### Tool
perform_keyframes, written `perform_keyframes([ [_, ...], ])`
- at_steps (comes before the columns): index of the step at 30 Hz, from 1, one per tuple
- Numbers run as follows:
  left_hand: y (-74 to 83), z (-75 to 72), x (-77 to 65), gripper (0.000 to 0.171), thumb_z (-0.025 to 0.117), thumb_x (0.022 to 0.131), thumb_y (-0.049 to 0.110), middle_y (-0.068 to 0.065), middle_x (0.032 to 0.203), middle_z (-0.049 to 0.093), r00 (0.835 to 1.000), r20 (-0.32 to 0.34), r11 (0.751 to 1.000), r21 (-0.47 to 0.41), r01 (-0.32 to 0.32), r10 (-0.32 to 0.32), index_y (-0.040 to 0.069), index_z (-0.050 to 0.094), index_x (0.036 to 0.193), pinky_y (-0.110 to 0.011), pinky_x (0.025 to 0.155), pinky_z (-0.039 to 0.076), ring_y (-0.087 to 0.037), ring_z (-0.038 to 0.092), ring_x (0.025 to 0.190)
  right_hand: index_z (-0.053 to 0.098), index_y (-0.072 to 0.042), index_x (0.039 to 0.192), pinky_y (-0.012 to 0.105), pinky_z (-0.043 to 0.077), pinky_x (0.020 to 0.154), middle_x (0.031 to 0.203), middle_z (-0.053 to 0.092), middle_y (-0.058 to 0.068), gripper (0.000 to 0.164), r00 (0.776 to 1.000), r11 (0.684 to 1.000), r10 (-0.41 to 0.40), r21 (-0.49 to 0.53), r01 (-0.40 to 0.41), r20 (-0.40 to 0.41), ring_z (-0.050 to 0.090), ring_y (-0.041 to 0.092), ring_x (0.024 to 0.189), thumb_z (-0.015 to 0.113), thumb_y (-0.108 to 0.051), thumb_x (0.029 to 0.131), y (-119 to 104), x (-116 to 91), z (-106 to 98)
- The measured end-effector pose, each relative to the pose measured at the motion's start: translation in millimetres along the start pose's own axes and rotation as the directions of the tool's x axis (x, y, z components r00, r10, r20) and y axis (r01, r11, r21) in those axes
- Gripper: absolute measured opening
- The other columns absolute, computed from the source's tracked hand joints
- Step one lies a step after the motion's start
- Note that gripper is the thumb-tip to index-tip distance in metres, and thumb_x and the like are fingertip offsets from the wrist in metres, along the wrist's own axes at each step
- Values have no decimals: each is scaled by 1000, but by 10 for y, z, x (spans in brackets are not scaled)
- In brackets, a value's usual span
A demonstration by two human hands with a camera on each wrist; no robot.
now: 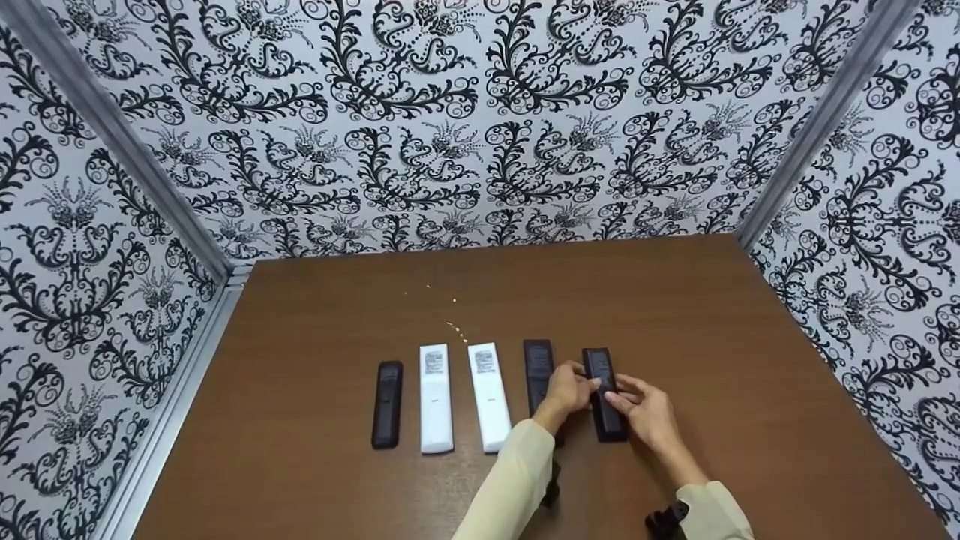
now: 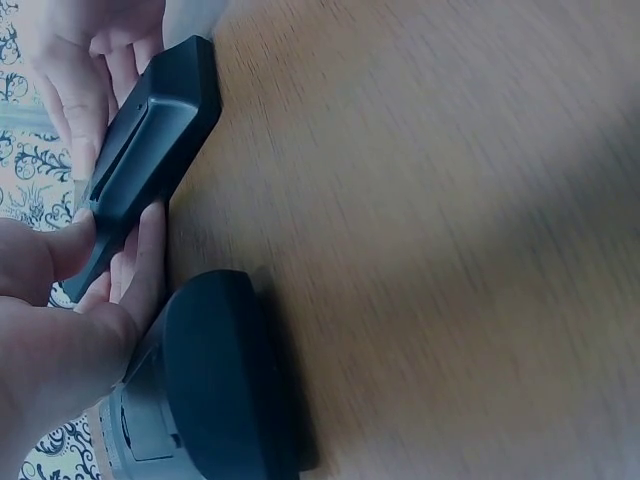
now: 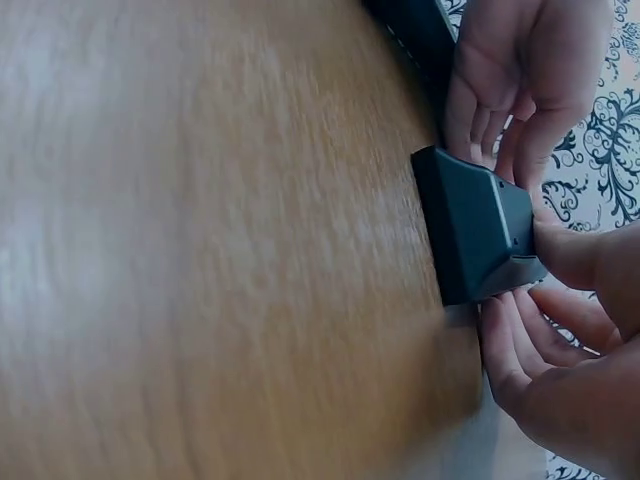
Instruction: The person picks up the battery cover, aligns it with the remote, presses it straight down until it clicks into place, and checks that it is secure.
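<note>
Between both hands is a black remote control, its back facing up, at the right end of a row of remotes. My left hand pinches its left edge, with the thumb on top and the fingers along the side. From the right, my right hand grips the other edge the same way. The left wrist view shows the battery-cover side of this remote, tilted. In the right wrist view its near end meets the table. A second dark remote lies just left, partly hidden by my left hand.
Further left lie two white remotes, backs up, and a smaller black remote. Small light specks dot the brown table. Patterned walls enclose its back and sides. Dark devices are strapped at the wrists.
</note>
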State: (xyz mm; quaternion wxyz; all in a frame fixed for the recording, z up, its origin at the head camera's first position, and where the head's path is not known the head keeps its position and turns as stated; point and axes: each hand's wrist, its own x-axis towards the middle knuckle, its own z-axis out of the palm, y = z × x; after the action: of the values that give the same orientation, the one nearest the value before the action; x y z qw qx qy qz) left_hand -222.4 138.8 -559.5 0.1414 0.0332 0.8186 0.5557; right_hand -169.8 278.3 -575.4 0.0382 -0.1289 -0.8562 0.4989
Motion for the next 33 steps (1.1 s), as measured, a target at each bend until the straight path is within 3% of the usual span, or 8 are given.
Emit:
perform_keyframes([
  [6,-14,13,-14,26,70,92,7,-18,96,75,1000,-5,1000,-12,22,-22,-6,61,113,-26,56,58,-21,72,69,62,6,129,21,55,79,130,64,29,41,1000,1000,16,-5,-16,-7,66,39,115,71,-11,93,14,-27,18],
  [9,-20,45,11,31,72,91,9,-16,94,76,999,-44,1000,12,-3,4,-7,63,115,-26,59,58,-18,72,72,62,6,129,18,54,78,128,64,29,40,1000,1000,6,-8,-6,-17,66,40,115,70,-10,94,11,-12,23],
  [14,-24,110,45,29,75,90,14,-12,88,76,987,-117,985,141,-97,114,-7,70,110,-24,67,56,-14,70,78,61,6,131,15,49,78,126,65,28,39,999,999,2,-31,-3,-38,65,38,114,66,-11,96,26,22,40],
  [18,-32,153,44,26,75,90,18,-12,95,76,978,-139,956,271,-114,156,-3,74,105,-28,73,57,-18,72,86,60,4,132,18,49,77,125,65,25,39,999,998,8,-61,-10,-40,66,35,110,65,-11,97,48,17,50],
  [20,-35,171,40,27,75,90,20,-14,101,75,977,-150,945,311,-100,153,-2,74,106,-31,78,58,-22,72,94,60,4,133,20,49,77,125,65,25,39,999,997,4,-73,-7,-38,66,35,110,65,-11,97,51,12,56],
  [23,-33,192,28,28,74,91,19,-16,105,73,977,-162,948,307,-84,139,-3,74,108,-34,83,58,-26,72,100,60,4,132,24,50,79,125,64,26,38,999,996,-2,-91,-2,-44,65,36,110,64,-11,98,48,11,71],
  [33,-68,210,-23,28,74,91,19,-13,102,68,972,-200,940,337,-53,126,0,74,111,-34,79,58,-27,71,94,64,1,129,29,52,81,122,65,22,35,997,993,-6,-115,-2,-75,66,34,109,64,-16,98,55,-13,141],
])
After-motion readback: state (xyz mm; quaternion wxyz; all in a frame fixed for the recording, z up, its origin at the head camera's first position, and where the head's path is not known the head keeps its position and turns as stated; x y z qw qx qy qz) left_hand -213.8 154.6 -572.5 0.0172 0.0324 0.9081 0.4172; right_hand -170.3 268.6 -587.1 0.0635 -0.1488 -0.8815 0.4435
